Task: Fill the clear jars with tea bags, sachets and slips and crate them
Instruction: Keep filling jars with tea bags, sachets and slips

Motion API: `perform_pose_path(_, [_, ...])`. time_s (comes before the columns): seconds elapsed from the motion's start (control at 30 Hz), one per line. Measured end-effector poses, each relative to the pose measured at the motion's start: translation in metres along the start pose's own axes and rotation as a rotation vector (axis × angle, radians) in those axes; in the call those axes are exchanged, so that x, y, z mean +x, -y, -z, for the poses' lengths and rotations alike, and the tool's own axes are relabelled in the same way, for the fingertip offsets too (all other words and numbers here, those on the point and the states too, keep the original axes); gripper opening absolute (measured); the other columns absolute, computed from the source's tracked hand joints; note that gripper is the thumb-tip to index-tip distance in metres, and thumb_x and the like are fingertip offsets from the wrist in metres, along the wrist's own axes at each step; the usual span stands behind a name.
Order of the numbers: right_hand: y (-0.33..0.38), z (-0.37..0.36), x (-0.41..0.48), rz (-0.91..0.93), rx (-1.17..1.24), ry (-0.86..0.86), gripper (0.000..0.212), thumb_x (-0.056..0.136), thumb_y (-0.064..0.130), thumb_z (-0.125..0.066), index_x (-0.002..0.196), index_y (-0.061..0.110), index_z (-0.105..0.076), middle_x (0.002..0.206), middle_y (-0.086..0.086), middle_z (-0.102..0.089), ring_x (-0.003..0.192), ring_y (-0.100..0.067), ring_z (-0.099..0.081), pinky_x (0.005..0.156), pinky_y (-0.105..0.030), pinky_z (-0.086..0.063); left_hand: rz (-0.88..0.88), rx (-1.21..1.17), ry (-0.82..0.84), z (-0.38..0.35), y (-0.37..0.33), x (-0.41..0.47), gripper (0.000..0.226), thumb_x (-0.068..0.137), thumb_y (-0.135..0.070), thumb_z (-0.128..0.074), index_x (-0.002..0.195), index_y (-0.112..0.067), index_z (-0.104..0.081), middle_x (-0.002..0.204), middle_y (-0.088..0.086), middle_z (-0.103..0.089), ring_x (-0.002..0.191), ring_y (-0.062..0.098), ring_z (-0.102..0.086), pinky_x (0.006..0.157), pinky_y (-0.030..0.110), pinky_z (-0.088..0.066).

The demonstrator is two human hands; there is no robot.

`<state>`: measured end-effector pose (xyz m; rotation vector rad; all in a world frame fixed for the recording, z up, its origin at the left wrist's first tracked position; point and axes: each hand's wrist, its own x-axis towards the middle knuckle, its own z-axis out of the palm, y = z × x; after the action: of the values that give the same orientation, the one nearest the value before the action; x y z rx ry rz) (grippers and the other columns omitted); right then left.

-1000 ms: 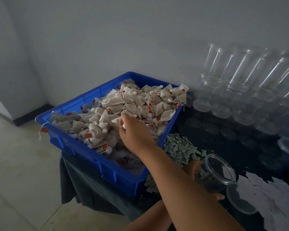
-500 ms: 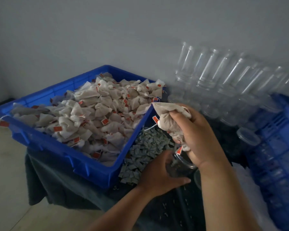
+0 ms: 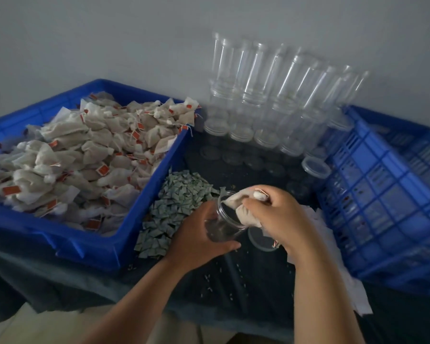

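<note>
Both bare forearms rise from the bottom edge toward the middle of the frame. The left grip (image 3: 200, 235), its palm turned to the right, curls fingers and thumb round a clear, tilted plastic jar (image 3: 221, 225). The right grip (image 3: 281, 217), just right of it with knuckles up, clenches a bunch of pale cloth tea bags (image 3: 245, 214) at the jar's mouth.

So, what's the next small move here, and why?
Probably push the bunched tea bags down into the jar: the right hand grips them at its open mouth, largely outside it, while the left hand holds the jar tilted toward them.
</note>
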<state>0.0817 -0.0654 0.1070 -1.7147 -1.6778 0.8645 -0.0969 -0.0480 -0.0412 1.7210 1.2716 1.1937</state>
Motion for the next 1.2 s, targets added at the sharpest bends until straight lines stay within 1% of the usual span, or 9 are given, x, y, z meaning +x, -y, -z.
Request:
perform_pose_path(0.13, [0.014,0.004,0.008,-0.151,-0.261,0.196,0.041,0.082,0.042,-0.077,0.117,0.043,-0.055,0.111,0.008,-0.067,0.096,-0.016,-0.068,0.082,-0.041,-0.058,-0.016,-0.026,0.061,-0.001,0.003,0.0,0.096,0.059,-0.069,-0.097,0.141,-0.051,-0.05,0.135,-0.024,-0.064,0.122,0.001,-0.065,0.096,0.04,-0.061])
perform_pose_path(0.23, [0.012,0.005,0.005,-0.123,-0.321,0.169,0.031,0.088,0.048,-0.077,0.113,0.041,-0.061,0.107,0.011,-0.066,0.091,-0.011,-0.066,0.068,-0.035,-0.05,-0.031,-0.055,0.074,-0.002,0.005,0.002,0.096,0.061,-0.064,-0.098,0.143,-0.046,-0.052,0.136,-0.019,-0.066,0.123,0.007,-0.067,0.096,0.044,-0.061])
perform_pose_path(0.3, [0.007,0.006,-0.001,-0.049,-0.242,0.1,0.011,0.093,0.047,-0.076,0.096,0.037,-0.072,0.092,0.01,-0.076,0.083,-0.01,-0.071,0.069,-0.039,-0.056,-0.035,-0.068,0.06,-0.002,0.005,0.003,0.094,0.061,-0.063,-0.099,0.142,-0.047,-0.052,0.134,-0.02,-0.067,0.121,0.006,-0.069,0.094,0.043,-0.063])
perform_pose_path(0.43, [0.005,0.017,-0.01,0.095,0.194,-0.235,0.015,0.101,0.045,-0.072,0.089,0.038,-0.079,0.085,0.02,-0.079,0.079,0.006,-0.073,0.06,-0.023,-0.054,-0.029,-0.113,0.027,-0.001,0.005,0.005,0.092,0.064,-0.055,-0.101,0.142,-0.047,-0.053,0.131,-0.022,-0.07,0.118,0.002,-0.07,0.093,0.036,-0.063])
perform_pose_path(0.63, [0.003,0.01,-0.006,0.191,0.415,-0.481,0.018,0.101,0.04,-0.073,0.096,0.027,-0.085,0.092,0.008,-0.083,0.093,-0.009,-0.08,0.084,-0.032,-0.061,-0.046,-0.122,0.03,-0.002,0.004,0.004,0.09,0.064,-0.054,-0.1,0.141,-0.047,-0.053,0.13,-0.022,-0.07,0.117,0.003,-0.07,0.092,0.033,-0.063])
perform_pose_path(0.8, [-0.001,-0.016,0.0,0.166,-0.012,-0.15,0.014,0.101,0.045,-0.07,0.097,0.04,-0.082,0.089,0.027,-0.077,0.086,0.007,-0.072,0.073,-0.015,-0.053,-0.012,-0.15,0.036,0.001,0.002,0.001,0.087,0.064,-0.051,-0.101,0.137,-0.048,-0.054,0.125,-0.022,-0.072,0.111,0.001,-0.072,0.085,0.019,-0.06])
perform_pose_path(1.0, [-0.003,-0.019,0.002,-0.033,0.784,-0.309,0.029,0.09,0.018,-0.061,0.113,0.023,-0.08,0.078,0.013,-0.073,0.066,-0.001,-0.065,0.054,-0.014,-0.05,0.01,-0.107,0.061,0.0,0.0,0.0,0.087,0.064,-0.053,-0.098,0.136,-0.053,-0.048,0.094,-0.023,-0.079,0.084,-0.004,-0.075,0.082,0.02,-0.054])
perform_pose_path(1.1, [0.001,-0.019,0.006,0.042,0.919,-0.347,0.024,0.1,0.007,-0.062,0.116,0.018,-0.076,0.088,0.008,-0.075,0.079,-0.003,-0.071,0.068,-0.02,-0.057,0.006,-0.114,0.051,0.001,0.002,0.001,0.086,0.064,-0.051,-0.099,0.133,-0.054,-0.049,0.094,-0.021,-0.08,0.082,-0.005,-0.075,0.078,0.008,-0.052])
perform_pose_path(1.2, [0.0,-0.024,0.005,0.196,0.587,-0.432,0.014,0.102,0.023,-0.068,0.113,0.029,-0.074,0.098,0.01,-0.078,0.092,-0.007,-0.075,0.082,-0.028,-0.061,0.005,-0.117,0.044,-0.001,0.002,0.0,0.085,0.063,-0.054,-0.099,0.131,-0.057,-0.049,0.094,-0.022,-0.079,0.08,-0.005,-0.074,0.078,0.006,-0.05])
